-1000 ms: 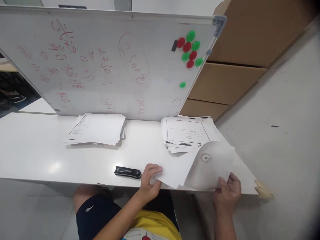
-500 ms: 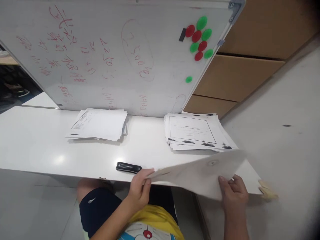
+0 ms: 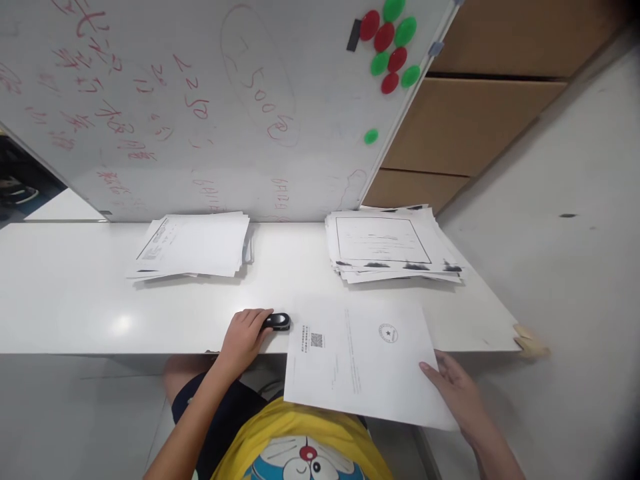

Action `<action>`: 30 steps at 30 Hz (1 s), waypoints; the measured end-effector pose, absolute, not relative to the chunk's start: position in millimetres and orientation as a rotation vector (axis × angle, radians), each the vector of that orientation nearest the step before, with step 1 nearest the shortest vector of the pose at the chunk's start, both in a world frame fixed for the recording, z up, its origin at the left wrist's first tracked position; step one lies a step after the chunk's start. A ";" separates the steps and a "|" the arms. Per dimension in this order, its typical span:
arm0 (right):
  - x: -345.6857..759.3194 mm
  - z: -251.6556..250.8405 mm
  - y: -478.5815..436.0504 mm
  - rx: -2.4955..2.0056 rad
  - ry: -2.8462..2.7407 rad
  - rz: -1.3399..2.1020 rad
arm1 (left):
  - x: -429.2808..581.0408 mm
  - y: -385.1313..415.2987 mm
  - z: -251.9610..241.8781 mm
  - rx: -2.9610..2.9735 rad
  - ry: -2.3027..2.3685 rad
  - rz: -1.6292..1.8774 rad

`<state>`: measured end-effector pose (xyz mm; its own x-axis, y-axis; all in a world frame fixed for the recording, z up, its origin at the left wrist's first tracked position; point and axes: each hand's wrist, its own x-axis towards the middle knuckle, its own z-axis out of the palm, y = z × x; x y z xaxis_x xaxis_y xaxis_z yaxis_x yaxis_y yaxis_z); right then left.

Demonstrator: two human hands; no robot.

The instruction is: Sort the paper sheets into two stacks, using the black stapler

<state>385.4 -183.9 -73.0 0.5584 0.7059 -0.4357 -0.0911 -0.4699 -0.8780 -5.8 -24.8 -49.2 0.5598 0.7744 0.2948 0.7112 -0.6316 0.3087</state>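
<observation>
My left hand is closed over one end of a black stapler that lies near the table's front edge. The stapler's other end shows past my fingertips. A white printed sheet with a QR code and a round star seal is pinched at its right edge by my right hand, thumb on top and fingers beneath. The sheet lies nearly flat, partly on the table, its near part jutting over the front edge. Whether it is one sheet or several, I cannot tell.
Two paper piles rest on the white table: a left pile and a right pile. Behind stands a whiteboard with red writing and several magnets. Cardboard boxes and a wall are at the right.
My left hand has let go of the paper and moved left onto the stapler. The sheet, bent and raised before, is now lowered and flatter, still in my right hand.
</observation>
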 end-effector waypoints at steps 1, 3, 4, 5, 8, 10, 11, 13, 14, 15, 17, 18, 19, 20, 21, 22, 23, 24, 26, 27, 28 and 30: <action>383.1 -71.1 -184.5 -1.823 -0.492 1.017 | -4.9 -24.3 -50.6 2.621 1.279 0.648; 377.5 -68.8 -182.7 -1.794 -0.485 0.968 | -4.0 -22.7 -52.3 2.597 1.288 0.682; 374.8 -68.6 -180.4 -1.776 -0.492 0.948 | -3.7 -21.8 -52.8 2.593 1.287 0.682; 372.6 -68.9 -177.7 -1.761 -0.499 0.932 | -3.4 -21.1 -53.2 2.594 1.286 0.677; 373.3 -72.0 -170.8 -1.736 -0.510 0.904 | -2.2 -20.5 -53.9 2.589 1.283 0.692; 380.2 -73.6 -170.4 -1.726 -0.491 0.871 | -1.7 -21.2 -54.0 2.578 1.278 0.714; 384.7 -74.1 -171.6 -1.721 -0.470 0.847 | -1.7 -21.6 -54.0 2.576 1.274 0.723; 392.5 -75.0 -175.0 -1.705 -0.421 0.813 | -2.1 -22.3 -54.4 2.581 1.268 0.734; 394.6 -75.6 -176.4 -1.696 -0.401 0.810 | -2.5 -22.5 -54.7 2.585 1.265 0.739; 395.1 -76.5 -177.2 -1.688 -0.396 0.825 | -3.0 -22.6 -55.1 2.589 1.261 0.740; 391.3 -78.9 -176.3 -1.681 -0.420 0.876 | -4.0 -22.7 -55.9 2.602 1.255 0.731; 387.8 -80.1 -174.7 -1.684 -0.442 0.902 | -4.4 -22.7 -56.2 2.608 1.252 0.723; 384.0 -81.0 -172.5 -1.687 -0.467 0.924 | -4.6 -22.7 -56.4 2.611 1.251 0.717; 380.4 -81.5 -170.3 -1.690 -0.492 0.940 | -4.6 -22.8 -56.4 2.610 1.252 0.716; 377.7 -81.4 -168.3 -1.695 -0.513 0.946 | -4.4 -22.9 -56.3 2.604 1.255 0.720; 376.0 -80.6 -166.8 -1.704 -0.531 0.950 | -4.1 -22.9 -56.1 2.595 1.258 0.727; 375.3 -79.3 -166.1 -1.716 -0.547 0.950 | -3.7 -22.9 -55.8 2.587 1.258 0.734; 375.7 -77.5 -166.3 -1.726 -0.560 0.948 | -3.2 -22.8 -55.5 2.582 1.257 0.738; 378.0 -73.5 -168.9 -1.746 -0.574 0.928 | -2.0 -22.3 -55.7 2.576 1.261 0.740; 379.4 -71.8 -170.8 -1.751 -0.580 0.915 | -1.6 -22.0 -56.2 2.573 1.266 0.736; 380.4 -70.4 -172.7 -1.756 -0.588 0.906 | -1.4 -21.8 -57.0 2.570 1.273 0.733; 380.5 -69.0 -175.4 -1.766 -0.602 0.898 | -1.7 -22.2 -58.3 2.564 1.285 0.725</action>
